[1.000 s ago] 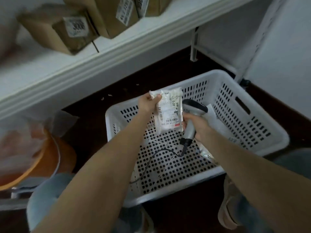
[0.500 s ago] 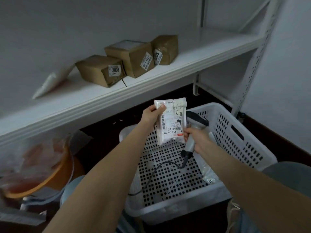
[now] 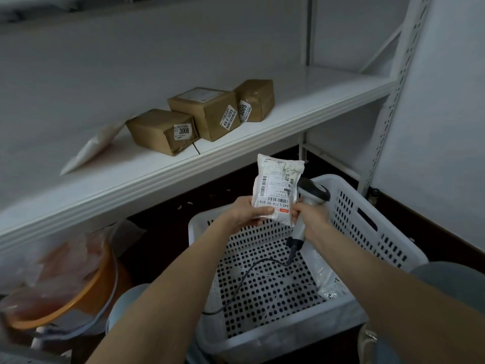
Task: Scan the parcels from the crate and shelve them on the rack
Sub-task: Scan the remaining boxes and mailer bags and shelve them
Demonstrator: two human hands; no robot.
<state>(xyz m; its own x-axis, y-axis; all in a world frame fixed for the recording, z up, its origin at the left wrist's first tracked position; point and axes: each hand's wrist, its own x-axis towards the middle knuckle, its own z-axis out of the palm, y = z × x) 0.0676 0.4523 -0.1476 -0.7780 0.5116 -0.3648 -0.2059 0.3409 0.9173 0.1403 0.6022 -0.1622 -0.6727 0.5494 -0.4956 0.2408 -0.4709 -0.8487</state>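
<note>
— So, where does the parcel sit relative to the hands?

— The white plastic mailer parcel, printed with barcode labels, stands upright above the white perforated plastic crate. The left hand pinches its lower left corner, thumb across the front and fingers curled behind. The parcel rises toward that hand's one o'clock.

— And the other hand?

— The right hand is wrapped round the handle of a grey-and-black handheld barcode scanner, at the parcel's five o'clock. Its knuckles lie just beside the parcel's lower right corner; I cannot tell whether they touch. The scanner's head shows behind the parcel's right edge, at three o'clock.

— What else is around?

— A thin black cable runs from the scanner's handle down into the crate toward seven o'clock. A second pale plastic-wrapped packet lies in the crate against its right wall, partly under the right forearm. At the held parcel's eleven o'clock, three brown cardboard boxes stand in a row on the white rack shelf, labels facing out. A flat white mailer bag lies at their nine o'clock. Below the shelf, at the frame's eight o'clock, sits a round orange bowl under clear plastic.

— Anything in the way?

— The shelf's front lip runs just above the parcel's top, at twelve o'clock.
</note>
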